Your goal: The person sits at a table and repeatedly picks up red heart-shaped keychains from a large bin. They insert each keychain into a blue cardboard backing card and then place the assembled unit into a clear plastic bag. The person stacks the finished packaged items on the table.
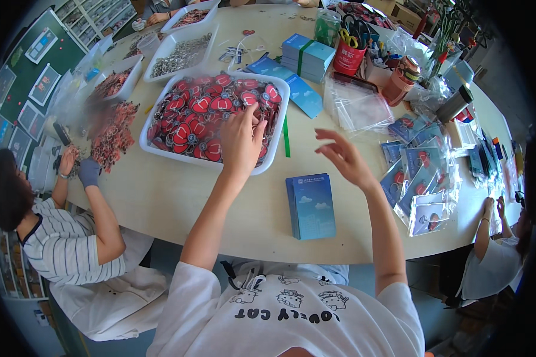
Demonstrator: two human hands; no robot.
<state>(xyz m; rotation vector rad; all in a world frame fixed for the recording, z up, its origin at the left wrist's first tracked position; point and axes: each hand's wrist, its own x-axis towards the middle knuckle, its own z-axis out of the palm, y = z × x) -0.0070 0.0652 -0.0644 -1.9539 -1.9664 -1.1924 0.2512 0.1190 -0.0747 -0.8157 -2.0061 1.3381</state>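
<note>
Head: left fingers (248,115) curl over charms (201,106), right fingers (332,135) spread.

Left hand (242,140) is hovering over red charms (201,105) in white tub (279,126); contact unclear.
Right hand (346,159) is hanging above table (244,214), fingers (330,135) spread, between clear bags (354,110) and stacked blue cards (312,208).

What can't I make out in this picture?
In the head view:
Whether the left hand grips a red charm: its own fingers hide the contact.
Lower cards' faces in the blue stack: covered from above.
That stack's fine print: too small.
Person at top left: head cut off by upper edge.
</note>
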